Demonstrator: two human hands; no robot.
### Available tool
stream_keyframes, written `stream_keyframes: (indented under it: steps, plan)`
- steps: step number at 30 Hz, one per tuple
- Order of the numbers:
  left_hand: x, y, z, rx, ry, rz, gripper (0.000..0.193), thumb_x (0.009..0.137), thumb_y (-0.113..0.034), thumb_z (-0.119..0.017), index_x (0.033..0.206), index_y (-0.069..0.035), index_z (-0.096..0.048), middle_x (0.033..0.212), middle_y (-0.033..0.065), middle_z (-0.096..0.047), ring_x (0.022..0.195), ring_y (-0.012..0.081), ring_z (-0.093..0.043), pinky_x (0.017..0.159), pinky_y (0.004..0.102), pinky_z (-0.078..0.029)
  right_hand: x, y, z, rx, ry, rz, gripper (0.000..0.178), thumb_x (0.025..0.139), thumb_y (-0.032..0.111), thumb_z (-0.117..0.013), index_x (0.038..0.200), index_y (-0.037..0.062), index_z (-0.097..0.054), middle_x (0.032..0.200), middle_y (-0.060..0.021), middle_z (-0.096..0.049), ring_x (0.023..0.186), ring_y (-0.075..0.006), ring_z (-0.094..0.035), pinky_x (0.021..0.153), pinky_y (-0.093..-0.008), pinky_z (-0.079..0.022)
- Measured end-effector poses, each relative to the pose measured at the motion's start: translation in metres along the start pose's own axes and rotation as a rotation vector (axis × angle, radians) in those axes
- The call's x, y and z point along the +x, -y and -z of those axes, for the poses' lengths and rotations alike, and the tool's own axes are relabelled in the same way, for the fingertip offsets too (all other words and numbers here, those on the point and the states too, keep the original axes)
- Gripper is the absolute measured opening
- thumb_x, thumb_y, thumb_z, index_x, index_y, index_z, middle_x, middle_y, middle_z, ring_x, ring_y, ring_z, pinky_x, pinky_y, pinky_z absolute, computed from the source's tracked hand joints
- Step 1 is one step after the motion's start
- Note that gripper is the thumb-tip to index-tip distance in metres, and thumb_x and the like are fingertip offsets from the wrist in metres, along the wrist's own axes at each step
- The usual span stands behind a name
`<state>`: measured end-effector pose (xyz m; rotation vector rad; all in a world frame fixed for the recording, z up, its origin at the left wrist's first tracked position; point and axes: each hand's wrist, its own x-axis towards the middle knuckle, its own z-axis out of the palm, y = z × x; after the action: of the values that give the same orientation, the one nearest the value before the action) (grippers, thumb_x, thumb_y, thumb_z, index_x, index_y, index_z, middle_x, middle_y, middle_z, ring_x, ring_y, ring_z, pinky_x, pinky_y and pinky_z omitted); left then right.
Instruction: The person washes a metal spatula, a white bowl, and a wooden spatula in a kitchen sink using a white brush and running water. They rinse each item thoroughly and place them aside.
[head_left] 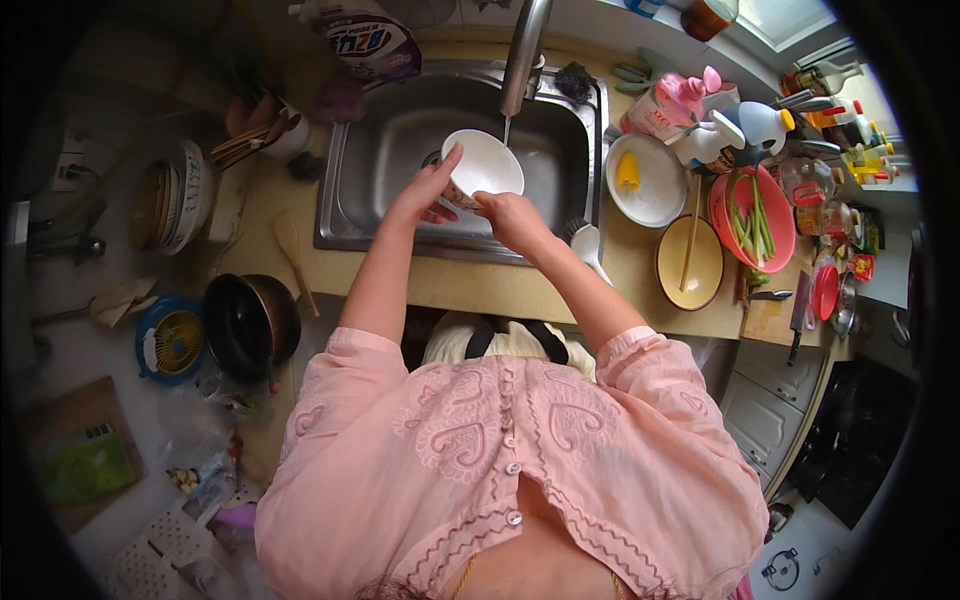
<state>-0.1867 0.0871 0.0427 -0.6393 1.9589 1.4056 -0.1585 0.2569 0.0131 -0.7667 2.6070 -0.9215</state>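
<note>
Both hands, left hand [425, 190] and right hand [505, 215], clasp the white bowl [483, 163] by its rim under the faucet [523, 55]; it looks light, stiff, breakable (and wet, so slippery).

Pink embroidered short-sleeved buttoned blouse [510, 450]

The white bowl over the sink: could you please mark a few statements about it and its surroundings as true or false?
1. Both hands hold the white bowl over the sink. True: the left hand and right hand both grip it.
2. The tap is off. False: a thin stream of water falls beside the bowl.
3. The white plate right of the sink carries something yellow. True.
4. The red colander is empty. False: it holds green stalks.
5. A dark pan stands inside the sink. False: it sits on the counter to the left.
</note>
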Motion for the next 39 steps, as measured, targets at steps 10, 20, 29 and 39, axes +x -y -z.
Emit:
stream_keyframes:
  steps: [10,20,29,39]
  plan:
    - [-0.022,0.053,0.022,0.097,-0.556,-0.347,0.063,0.072,0.008,-0.038,0.132,-0.009,-0.027,0.118,0.0209,-0.045,0.091,0.0369,-0.057,0.065,0.041,-0.055,0.019,0.014,-0.017,0.419,0.102,0.236,0.035,0.08,0.014,-0.059,0.114,0.007,-0.054,0.116,-0.0165,-0.054,0.106,-0.0337,-0.051,0.09,-0.0389,-0.041]
    - [-0.053,0.049,0.08,0.159,-0.911,-0.833,0.061,0.073,0.01,-0.037,0.13,-0.011,-0.032,0.124,0.0181,-0.045,0.101,0.0358,-0.055,0.08,0.0402,-0.048,0.017,0.04,0.059,1.135,0.372,0.094,0.037,0.089,0.023,-0.051,0.122,0.0065,-0.049,0.131,-0.0067,-0.043,0.117,-0.0221,-0.046,0.092,-0.0341,-0.041]
    - [0.019,0.09,0.107,0.649,-0.821,-0.606,0.053,0.076,0.003,-0.047,0.126,-0.011,-0.035,0.117,0.021,-0.046,0.095,0.0414,-0.055,0.068,0.0446,-0.053,0.042,0.027,0.013,0.64,0.338,-0.071,0.034,0.091,0.029,-0.045,0.116,0.0072,-0.054,0.122,-0.0081,-0.052,0.115,-0.0214,-0.046,0.095,-0.0412,-0.038]
    - [-0.034,0.076,0.178,0.559,-0.772,-0.738,0.061,0.073,0.005,-0.046,0.13,-0.007,-0.03,0.122,0.0222,-0.044,0.099,0.0414,-0.052,0.084,0.0379,-0.045,0.081,0.068,-0.049,-0.175,-0.256,0.168,0.023,0.084,0.013,-0.052,0.104,0.0044,-0.059,0.092,-0.0104,-0.063,0.086,-0.0181,-0.06,0.081,-0.0342,-0.045]
